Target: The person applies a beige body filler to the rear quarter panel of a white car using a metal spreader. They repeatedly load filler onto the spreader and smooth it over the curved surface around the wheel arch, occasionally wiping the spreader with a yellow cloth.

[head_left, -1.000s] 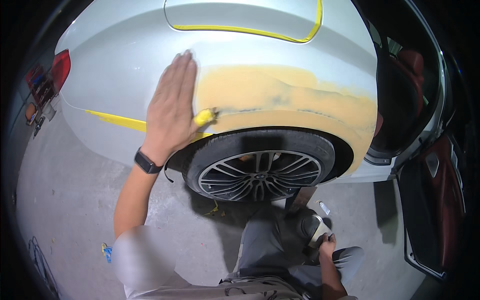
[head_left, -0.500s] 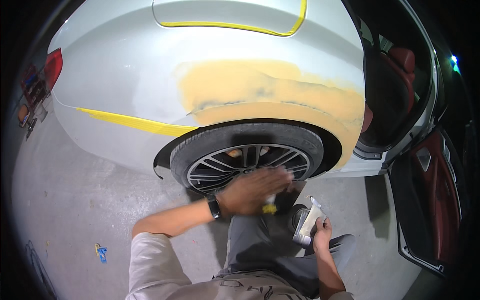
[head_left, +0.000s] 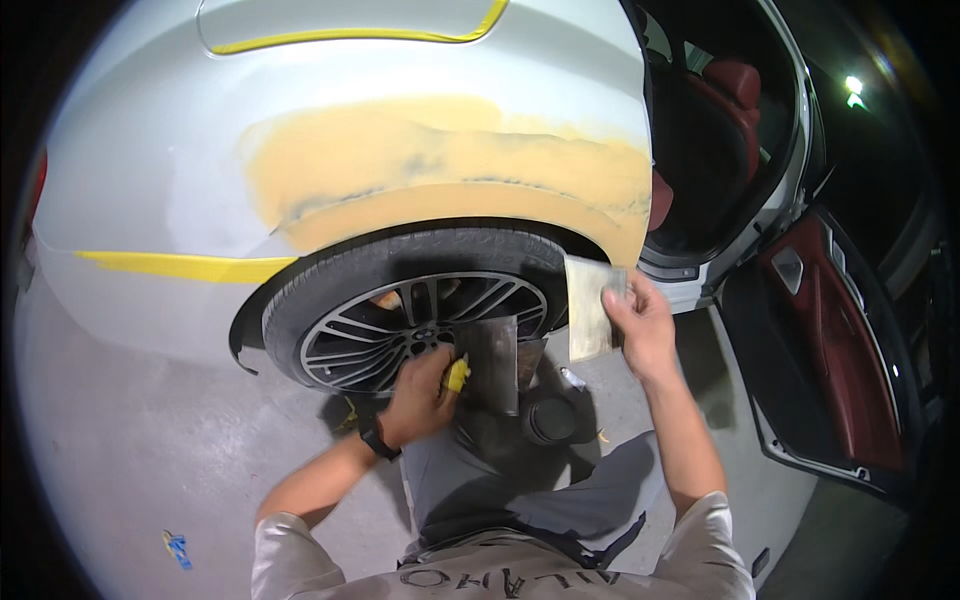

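Observation:
My left hand (head_left: pixel 418 398) is closed on a thin, grey flat blade that looks like a putty spreader (head_left: pixel 490 365). A crumpled yellow piece (head_left: pixel 458 376) sits against its fingers; I cannot make out whether it is tape. My right hand (head_left: pixel 645 325) grips a flat plate (head_left: pixel 592 315) coated with cream-coloured filler, thumb on its face, by the front of the wheel arch. Both hands are before the car's wheel (head_left: pixel 420 330). Above them, the white fender carries a sanded yellow-tan filler patch (head_left: pixel 400 160).
A dark round can (head_left: pixel 549 418) stands on the floor between my legs, near a small white tube (head_left: pixel 573 379). At right hangs the open car door (head_left: pixel 840 360) with red trim. Yellow masking tape (head_left: pixel 190 268) lines the bumper seam. A blue-and-yellow scrap (head_left: pixel 177 549) lies at lower left.
My right hand has raised the coated plate from beside my knee to the front of the wheel arch. The left hand, blurred before, now holds its blade lower left. The view has shifted right.

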`<state>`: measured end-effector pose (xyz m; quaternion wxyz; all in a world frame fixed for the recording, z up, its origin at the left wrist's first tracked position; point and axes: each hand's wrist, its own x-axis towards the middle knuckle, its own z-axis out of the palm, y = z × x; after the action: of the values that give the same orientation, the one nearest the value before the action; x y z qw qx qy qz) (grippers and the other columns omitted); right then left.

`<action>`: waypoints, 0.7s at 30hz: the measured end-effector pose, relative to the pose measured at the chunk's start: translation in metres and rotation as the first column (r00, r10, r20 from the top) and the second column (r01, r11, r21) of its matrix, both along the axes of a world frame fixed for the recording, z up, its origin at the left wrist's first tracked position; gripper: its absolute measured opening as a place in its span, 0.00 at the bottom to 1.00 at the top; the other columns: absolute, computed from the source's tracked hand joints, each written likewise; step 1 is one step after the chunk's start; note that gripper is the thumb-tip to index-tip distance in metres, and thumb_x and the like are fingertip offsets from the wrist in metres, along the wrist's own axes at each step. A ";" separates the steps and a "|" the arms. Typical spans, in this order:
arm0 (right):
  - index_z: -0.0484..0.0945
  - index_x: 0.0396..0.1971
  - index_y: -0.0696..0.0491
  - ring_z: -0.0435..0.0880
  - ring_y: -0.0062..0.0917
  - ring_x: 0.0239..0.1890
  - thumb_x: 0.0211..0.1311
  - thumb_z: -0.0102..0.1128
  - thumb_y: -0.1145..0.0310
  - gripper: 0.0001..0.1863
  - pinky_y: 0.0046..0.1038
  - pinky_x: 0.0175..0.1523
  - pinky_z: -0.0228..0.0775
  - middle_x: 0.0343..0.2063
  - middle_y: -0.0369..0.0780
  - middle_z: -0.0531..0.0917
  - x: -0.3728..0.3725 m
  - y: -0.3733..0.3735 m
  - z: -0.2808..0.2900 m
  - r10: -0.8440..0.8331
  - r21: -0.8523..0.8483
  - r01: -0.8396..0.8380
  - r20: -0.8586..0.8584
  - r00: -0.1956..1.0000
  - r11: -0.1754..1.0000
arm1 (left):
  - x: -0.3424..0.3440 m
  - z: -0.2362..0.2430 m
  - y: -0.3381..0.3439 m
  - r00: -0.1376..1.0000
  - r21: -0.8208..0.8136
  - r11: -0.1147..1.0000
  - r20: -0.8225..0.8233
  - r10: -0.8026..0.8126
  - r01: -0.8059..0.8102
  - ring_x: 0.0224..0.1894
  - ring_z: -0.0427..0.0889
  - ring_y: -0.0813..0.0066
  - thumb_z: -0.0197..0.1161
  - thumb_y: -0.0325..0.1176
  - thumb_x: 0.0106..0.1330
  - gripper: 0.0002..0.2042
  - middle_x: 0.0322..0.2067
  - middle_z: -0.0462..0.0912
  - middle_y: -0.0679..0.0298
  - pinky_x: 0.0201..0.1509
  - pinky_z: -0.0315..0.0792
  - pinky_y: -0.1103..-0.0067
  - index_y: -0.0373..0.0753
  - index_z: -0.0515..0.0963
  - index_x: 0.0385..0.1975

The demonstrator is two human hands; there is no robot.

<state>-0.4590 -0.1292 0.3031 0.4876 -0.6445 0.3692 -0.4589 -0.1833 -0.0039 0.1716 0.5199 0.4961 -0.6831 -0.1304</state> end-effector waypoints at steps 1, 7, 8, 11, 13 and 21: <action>0.80 0.52 0.62 0.83 0.15 0.42 0.71 0.65 0.74 0.13 0.21 0.50 0.75 0.42 0.37 0.88 0.013 -0.007 0.023 0.124 -0.059 -0.121 0.035 0.992 0.991 | 0.011 0.007 -0.011 0.983 -0.243 0.969 0.165 0.080 -0.038 0.35 0.82 0.48 0.62 0.24 0.62 0.09 0.35 0.83 0.49 0.36 0.76 0.66 0.31 0.75 0.41; 0.81 0.54 0.59 0.85 0.17 0.40 0.69 0.70 0.63 0.20 0.22 0.48 0.77 0.39 0.41 0.89 0.120 -0.028 0.163 0.098 -0.452 -0.331 -0.464 0.880 0.828 | 0.071 0.050 -0.076 0.807 -0.505 0.852 0.556 0.200 0.137 0.36 0.80 0.60 0.63 0.30 0.58 0.08 0.30 0.79 0.57 0.44 0.72 0.67 0.37 0.75 0.35; 0.81 0.54 0.58 0.86 0.18 0.39 0.69 0.70 0.61 0.20 0.22 0.46 0.78 0.38 0.42 0.89 0.140 -0.028 0.183 0.020 -0.540 -0.390 -0.567 0.824 0.746 | 0.077 0.052 -0.082 0.777 -0.508 0.847 0.593 0.212 0.157 0.35 0.79 0.62 0.62 0.31 0.58 0.07 0.29 0.77 0.59 0.44 0.71 0.69 0.37 0.76 0.33; 0.81 0.57 0.53 0.89 0.22 0.35 0.68 0.69 0.50 0.26 0.27 0.42 0.82 0.33 0.41 0.88 0.211 -0.021 0.222 -0.168 -0.670 -0.504 -0.677 0.717 0.545 | 0.084 0.049 -0.090 0.728 -0.519 0.832 0.646 0.230 0.198 0.32 0.76 0.68 0.62 0.33 0.57 0.05 0.25 0.73 0.64 0.41 0.68 0.74 0.41 0.75 0.28; 0.81 0.58 0.52 0.90 0.24 0.37 0.68 0.68 0.49 0.27 0.29 0.43 0.83 0.35 0.42 0.89 0.252 -0.009 0.242 -0.154 -0.596 -0.617 -0.771 0.617 0.514 | 0.086 0.045 -0.090 0.725 -0.635 0.753 0.599 0.340 0.172 0.30 0.74 0.70 0.61 0.34 0.55 0.05 0.24 0.71 0.66 0.39 0.67 0.75 0.42 0.74 0.25; 0.81 0.59 0.60 0.86 0.40 0.51 0.63 0.70 0.57 0.29 0.35 0.61 0.75 0.50 0.52 0.87 0.364 0.025 0.278 -0.262 -0.490 -0.836 -0.864 0.429 0.247 | 0.088 0.042 -0.092 0.802 -0.700 0.698 0.499 0.328 0.151 0.29 0.74 0.70 0.64 0.31 0.51 0.05 0.24 0.71 0.66 0.33 0.69 0.77 0.40 0.74 0.25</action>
<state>-0.0946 -0.1039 0.5808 -0.1348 -0.9865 0.0567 -0.0739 -0.0958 -0.0954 0.2135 0.4368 0.3054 -0.7789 0.3306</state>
